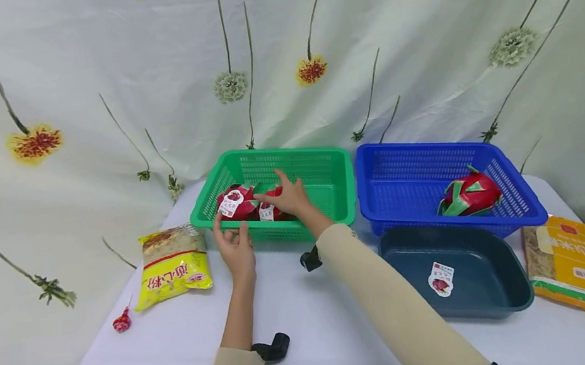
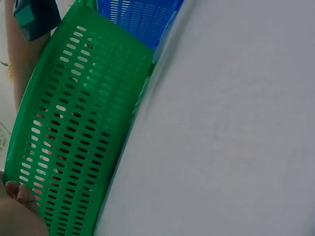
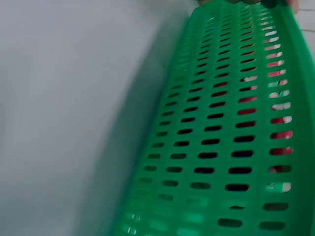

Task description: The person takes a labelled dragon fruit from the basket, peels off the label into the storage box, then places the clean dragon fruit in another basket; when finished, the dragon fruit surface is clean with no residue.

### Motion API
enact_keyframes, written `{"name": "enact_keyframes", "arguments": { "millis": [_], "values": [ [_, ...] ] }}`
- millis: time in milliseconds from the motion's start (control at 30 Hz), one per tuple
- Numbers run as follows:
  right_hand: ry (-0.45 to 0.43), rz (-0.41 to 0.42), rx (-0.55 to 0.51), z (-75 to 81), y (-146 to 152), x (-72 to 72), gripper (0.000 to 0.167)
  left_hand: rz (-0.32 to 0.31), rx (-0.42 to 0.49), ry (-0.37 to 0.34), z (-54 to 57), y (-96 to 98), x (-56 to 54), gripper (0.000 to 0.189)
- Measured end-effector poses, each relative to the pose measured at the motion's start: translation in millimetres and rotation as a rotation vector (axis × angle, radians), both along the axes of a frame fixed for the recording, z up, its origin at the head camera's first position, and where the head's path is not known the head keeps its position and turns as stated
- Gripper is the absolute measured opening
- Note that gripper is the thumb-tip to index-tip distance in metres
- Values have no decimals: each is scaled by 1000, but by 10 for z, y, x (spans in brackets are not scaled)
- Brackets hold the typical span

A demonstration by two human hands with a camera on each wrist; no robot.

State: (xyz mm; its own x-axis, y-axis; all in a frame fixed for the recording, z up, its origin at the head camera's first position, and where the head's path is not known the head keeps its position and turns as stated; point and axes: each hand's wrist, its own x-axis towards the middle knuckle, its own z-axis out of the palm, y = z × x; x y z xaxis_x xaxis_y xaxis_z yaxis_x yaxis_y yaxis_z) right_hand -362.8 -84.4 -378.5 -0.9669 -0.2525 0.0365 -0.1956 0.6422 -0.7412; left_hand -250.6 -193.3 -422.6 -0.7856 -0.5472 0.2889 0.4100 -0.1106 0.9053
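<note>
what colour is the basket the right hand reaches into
Green basket, clearest in the head view.

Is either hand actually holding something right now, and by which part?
The right hand rests on top of a dragon fruit in the green basket; a closed grip cannot be confirmed. The left hand holds nothing, open beside the basket's front wall.

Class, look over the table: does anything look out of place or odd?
One thing: a loose fruit label lies alone in the dark teal tray, with no fruit. The other such labels are on the dragon fruits in the green basket.
</note>
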Motion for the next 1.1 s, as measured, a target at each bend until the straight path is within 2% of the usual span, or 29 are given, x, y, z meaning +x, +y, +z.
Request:
{"name": "enact_keyframes", "arguments": {
  "millis": [100,200,333,533,633,767,900,1100],
  "values": [
    [-74,45,0,-53,-8,-15,88,-11,8,-5,-1,-26,12,59],
    [-104,96,12,-82,34,-5,90,-9,14,-5,-17,-19,35,59],
    [-97,117,34,-105,33,-17,87,-4,14,8,-21,-26,57,59],
    [-62,81,21,-109,39,-41,78,-31,13,32,-41,-35,18,60],
    [-75,48,-45,-93,78,-45,75,-31,4,32,-123,-50,-54,60],
    [-157,-5,-218,-72,220,-60,73,-14,-13,17,-240,-56,-124,60],
    [-179,-9,-317,88,454,-42,73,-19,-1,24,-265,-42,-130,61],
    [-29,35,-370,572,798,163,74,-27,15,49,-241,-63,-164,61]
  ]
}}
